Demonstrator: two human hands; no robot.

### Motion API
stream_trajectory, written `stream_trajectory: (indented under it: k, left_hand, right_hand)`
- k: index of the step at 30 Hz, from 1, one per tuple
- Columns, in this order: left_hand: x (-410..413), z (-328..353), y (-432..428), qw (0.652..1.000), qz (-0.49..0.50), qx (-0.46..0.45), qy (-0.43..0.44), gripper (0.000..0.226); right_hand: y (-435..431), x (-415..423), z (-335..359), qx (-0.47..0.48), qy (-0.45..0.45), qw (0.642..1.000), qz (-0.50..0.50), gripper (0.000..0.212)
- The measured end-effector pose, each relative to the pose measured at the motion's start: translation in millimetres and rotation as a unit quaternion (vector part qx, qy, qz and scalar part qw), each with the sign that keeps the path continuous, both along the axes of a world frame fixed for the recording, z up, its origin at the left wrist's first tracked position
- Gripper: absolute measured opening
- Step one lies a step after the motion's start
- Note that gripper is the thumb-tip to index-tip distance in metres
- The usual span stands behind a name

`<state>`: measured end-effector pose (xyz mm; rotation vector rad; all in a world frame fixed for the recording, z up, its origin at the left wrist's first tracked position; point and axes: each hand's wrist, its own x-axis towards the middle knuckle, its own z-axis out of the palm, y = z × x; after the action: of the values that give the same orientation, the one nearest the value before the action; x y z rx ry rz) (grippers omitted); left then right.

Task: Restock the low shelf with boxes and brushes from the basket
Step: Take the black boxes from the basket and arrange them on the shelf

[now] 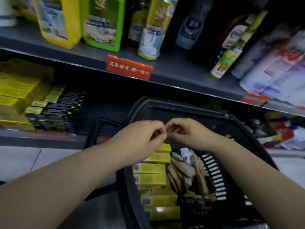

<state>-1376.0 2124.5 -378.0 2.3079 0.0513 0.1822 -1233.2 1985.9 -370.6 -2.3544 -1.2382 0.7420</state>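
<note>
While both hands hover over the black basket point(189, 113), the left hand point(148, 133) and right hand point(184, 133) meet fingertip to fingertip with fingers curled; whether they pinch anything small cannot be told. Beneath the left hand lie yellow boxes point(151, 177), and beneath the right wrist a heap of brushes point(186, 172). Far left of the left hand, the low shelf point(41, 137) carries black boxes point(54, 111).

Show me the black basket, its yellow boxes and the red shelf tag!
black basket point(181, 113): head view, its far inside wall.
yellow boxes point(150, 179): head view, top face of one box.
red shelf tag point(129, 67): head view, its middle.
</note>
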Motion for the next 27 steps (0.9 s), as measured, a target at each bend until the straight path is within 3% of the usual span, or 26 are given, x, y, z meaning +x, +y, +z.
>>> stream_trajectory:
  k: [4,6,10,12,14,17,22,25,27]
  left_hand:
    - [11,-18,-36,0.996,-0.072,0.017,0.057,0.014]
    - [12,-26,-44,0.991,-0.095,0.034,0.083,0.014]
    - [13,-42,-48,0.982,-0.125,0.064,0.124,0.014]
    - [13,-46,-47,0.98,-0.137,0.063,0.131,0.013]
    - [13,-48,-48,0.978,-0.147,0.06,0.137,0.011]
    - [14,-49,-49,0.976,-0.15,0.056,0.146,0.011]
    - [18,-52,-52,0.974,-0.127,0.018,0.188,0.011]
    - [21,-56,-55,0.962,-0.075,-0.046,0.257,0.015]
    - [23,-59,-56,0.943,-0.048,-0.084,0.32,0.027]
  right_hand:
    - [-73,18,-49,-0.118,0.027,0.99,-0.068,0.017]
    - [-100,24,-79,-0.222,0.03,0.974,-0.034,0.023]
    - [-124,28,-132,-0.437,0.059,0.895,0.06,0.041]
    - [-130,29,-152,-0.514,0.019,0.849,0.116,0.051]
    - [-138,28,-167,-0.562,-0.037,0.809,0.168,0.058]
    - [-145,25,-176,-0.587,-0.067,0.784,0.192,0.063]
    - [-134,32,-156,-0.568,-0.062,0.805,0.159,0.058]
    - [-125,45,-122,-0.497,0.048,0.865,0.051,0.032]
    - [-118,43,-95,-0.391,0.167,0.905,-0.016,0.022]
